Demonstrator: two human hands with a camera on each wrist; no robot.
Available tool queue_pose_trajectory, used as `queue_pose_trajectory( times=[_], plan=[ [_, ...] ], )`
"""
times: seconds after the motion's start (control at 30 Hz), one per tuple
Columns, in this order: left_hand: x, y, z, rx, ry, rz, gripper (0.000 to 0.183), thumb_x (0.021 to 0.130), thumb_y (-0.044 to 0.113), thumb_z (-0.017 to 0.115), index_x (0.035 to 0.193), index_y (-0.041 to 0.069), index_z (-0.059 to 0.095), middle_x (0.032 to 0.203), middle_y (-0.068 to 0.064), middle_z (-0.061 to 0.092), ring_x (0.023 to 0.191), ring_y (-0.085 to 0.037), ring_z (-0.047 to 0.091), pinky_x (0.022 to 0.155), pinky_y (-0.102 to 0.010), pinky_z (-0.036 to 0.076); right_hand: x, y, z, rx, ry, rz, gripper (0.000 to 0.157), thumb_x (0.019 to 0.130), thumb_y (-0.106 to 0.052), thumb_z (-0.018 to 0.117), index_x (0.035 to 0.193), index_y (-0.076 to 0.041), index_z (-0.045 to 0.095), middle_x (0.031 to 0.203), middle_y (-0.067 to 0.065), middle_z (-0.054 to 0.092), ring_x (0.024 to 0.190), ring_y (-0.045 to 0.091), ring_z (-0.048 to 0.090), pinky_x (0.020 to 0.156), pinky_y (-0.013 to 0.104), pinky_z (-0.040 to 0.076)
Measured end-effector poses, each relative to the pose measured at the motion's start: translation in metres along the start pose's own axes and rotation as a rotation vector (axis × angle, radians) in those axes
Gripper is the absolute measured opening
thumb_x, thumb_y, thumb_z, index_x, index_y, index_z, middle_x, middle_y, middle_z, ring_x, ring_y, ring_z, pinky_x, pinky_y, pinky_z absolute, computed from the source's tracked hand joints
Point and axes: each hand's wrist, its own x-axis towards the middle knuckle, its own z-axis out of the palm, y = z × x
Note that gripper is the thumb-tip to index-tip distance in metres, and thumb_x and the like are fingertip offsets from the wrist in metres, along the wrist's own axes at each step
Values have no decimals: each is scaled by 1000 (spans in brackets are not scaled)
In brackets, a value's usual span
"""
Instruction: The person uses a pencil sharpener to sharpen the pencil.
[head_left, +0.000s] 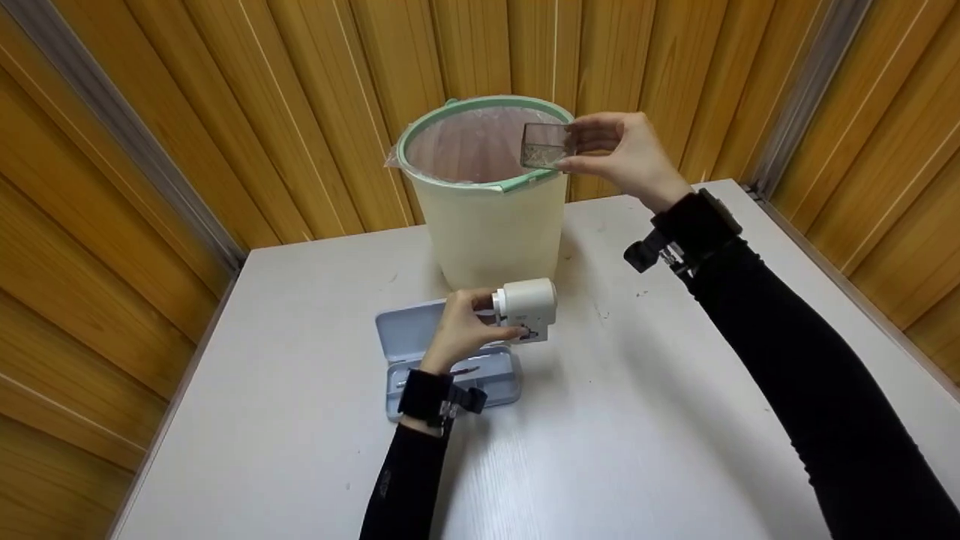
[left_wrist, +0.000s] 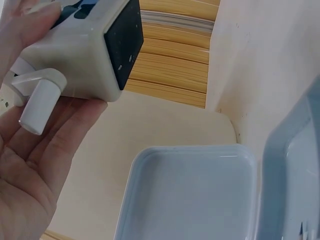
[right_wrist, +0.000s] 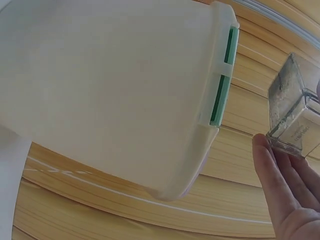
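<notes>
My left hand [head_left: 459,330] grips a cream hand-crank pencil sharpener [head_left: 531,300] tilted on its side above the table. In the left wrist view its white crank handle [left_wrist: 41,105] sticks out beside the palm, and a dark base faces away. My right hand [head_left: 634,157] pinches a clear shavings drawer [head_left: 544,150] between thumb and fingers, at the right of the rim of a pale bin [head_left: 495,232]. Bits of shavings cling inside the drawer, as the right wrist view also shows. The bin's floor is hidden.
A clear plastic liner [head_left: 480,139] hangs inside the bin's green rim [head_left: 416,131]. Below the left hand lies an open light-blue pencil case [head_left: 405,330] with a pencil [head_left: 466,370] in it. Small dark specks dot the white table [head_left: 637,420]. Wood-patterned walls stand behind and at both sides.
</notes>
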Motion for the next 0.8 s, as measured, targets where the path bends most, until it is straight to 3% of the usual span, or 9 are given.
queue_pose_trajectory(
  times=[0.23, 0.47, 0.8],
  plan=[
    [1, 1, 2, -8, -3, -5, 48, 68, 5, 87, 113, -1, 70, 107, -18, 74, 99, -27, 73, 85, -29, 59, 28, -1, 14, -228, 101, 41, 50, 79, -15, 83, 123, 0, 65, 113, 16, 70, 92, 10, 66, 88, 24, 55],
    [1, 0, 4, 26, 0, 12, 48, 68, 7, 88, 112, 0, 71, 106, -16, 74, 96, -24, 73, 83, -28, 59, 40, 8, 28, -351, 76, 54, 52, 81, -13, 81, 126, 1, 61, 118, 19, 68, 103, 24, 66, 95, 33, 54],
    [1, -1, 5, 2, -15, 14, 48, 68, 7, 88, 112, -1, 70, 105, -16, 74, 95, -23, 73, 83, -28, 59, 49, 20, 46, -544, 47, -82, 51, 84, -4, 75, 129, 6, 53, 129, 23, 56, 121, 33, 52, 105, 42, 45]
  ],
)
